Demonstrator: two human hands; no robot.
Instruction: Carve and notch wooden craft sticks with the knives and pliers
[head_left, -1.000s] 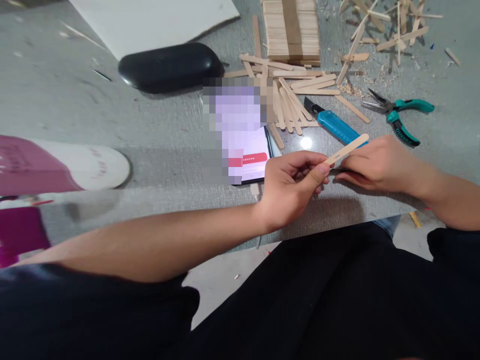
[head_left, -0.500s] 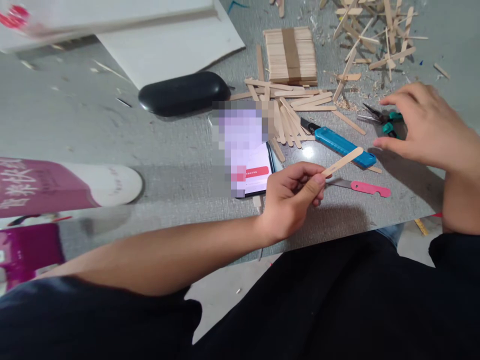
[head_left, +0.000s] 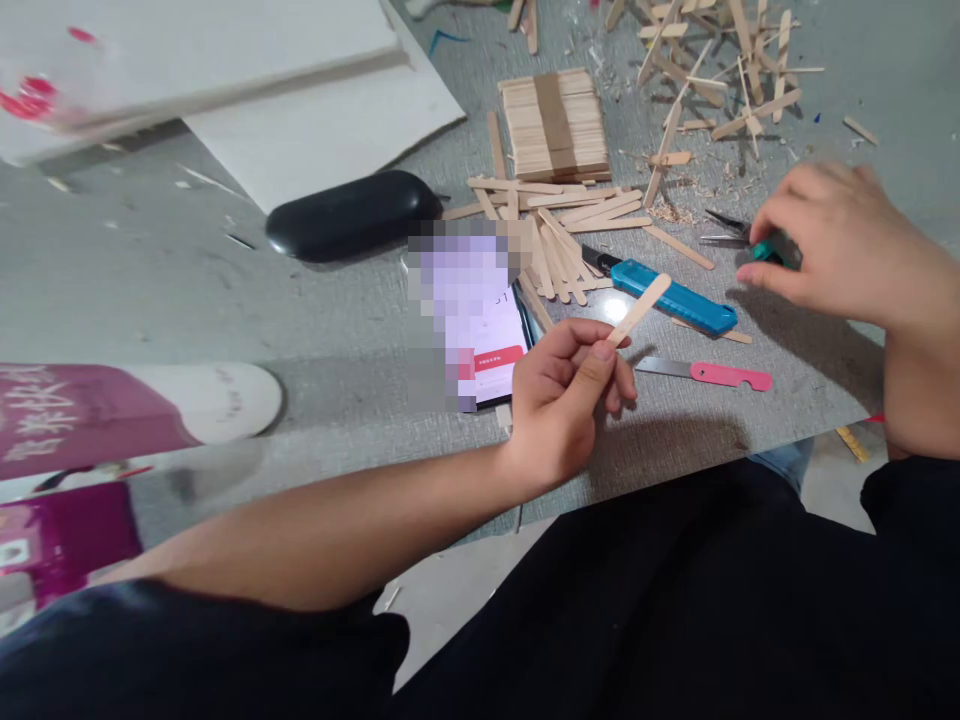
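My left hand is closed in a pinch on a wooden craft stick, which points up and to the right. My right hand curves over the green handles of a pair of pliers on the table. Its thumb and forefinger are apart on either side of the handles, and part of the pliers is hidden under it. Between the hands lies a blue utility knife with its dark tip to the left. Nearer me is a pink folding knife, blade out.
Loose craft sticks lie behind a phone, below a banded stick bundle. A pile of crossed sticks sits at the back right. A black case, white boards and a pink-and-white container are to the left.
My right hand has come in over the pliers' handles, its fingers curling closer together. My left hand still holds the craft stick, now tilted more steeply. The whole view has shifted slightly.
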